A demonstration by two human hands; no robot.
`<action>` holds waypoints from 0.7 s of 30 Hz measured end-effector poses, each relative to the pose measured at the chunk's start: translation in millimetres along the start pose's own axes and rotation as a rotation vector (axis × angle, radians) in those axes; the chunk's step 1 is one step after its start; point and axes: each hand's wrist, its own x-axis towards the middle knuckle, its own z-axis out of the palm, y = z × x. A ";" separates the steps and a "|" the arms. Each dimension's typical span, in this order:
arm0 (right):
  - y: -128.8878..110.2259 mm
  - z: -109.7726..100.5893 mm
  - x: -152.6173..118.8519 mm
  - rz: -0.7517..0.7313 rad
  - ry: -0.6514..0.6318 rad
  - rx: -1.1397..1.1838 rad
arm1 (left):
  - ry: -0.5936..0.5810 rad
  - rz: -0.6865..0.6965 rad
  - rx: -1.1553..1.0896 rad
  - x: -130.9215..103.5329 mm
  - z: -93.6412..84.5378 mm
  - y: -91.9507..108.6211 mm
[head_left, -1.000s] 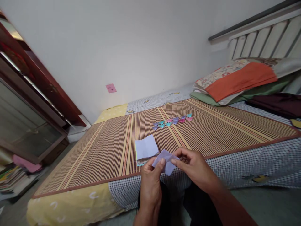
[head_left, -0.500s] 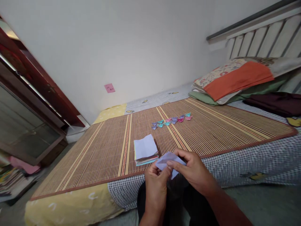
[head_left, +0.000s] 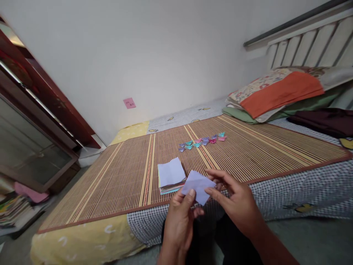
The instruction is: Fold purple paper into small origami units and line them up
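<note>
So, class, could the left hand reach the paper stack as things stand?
Probably yes: the paper stack lies on the striped mat just beyond the left hand, top sheet exposed, though that hand is pinching the folded lilac paper.

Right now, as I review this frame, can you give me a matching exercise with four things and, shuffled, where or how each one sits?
1. creased lilac paper
2. stack of paper sheets
3. small folded paper figures
4. pink note

A. in two rows on the striped mat
B. on the wall
C. held by the left hand
D. piled up, with a pale lilac top

Pairs: 1-C, 2-D, 3-A, 4-B.
</note>
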 end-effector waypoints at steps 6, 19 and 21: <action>-1.8 -4.0 -7.7 -0.192 0.053 -0.047 | 0.013 -0.010 -0.097 -2.0 1.8 6.5; -11.5 -2.9 -10.6 -0.322 0.057 -0.153 | 0.042 0.243 0.104 -2.9 -0.6 -2.5; -13.4 -2.7 -9.8 -0.359 0.053 -0.152 | 0.015 0.239 0.151 -4.3 0.9 -5.1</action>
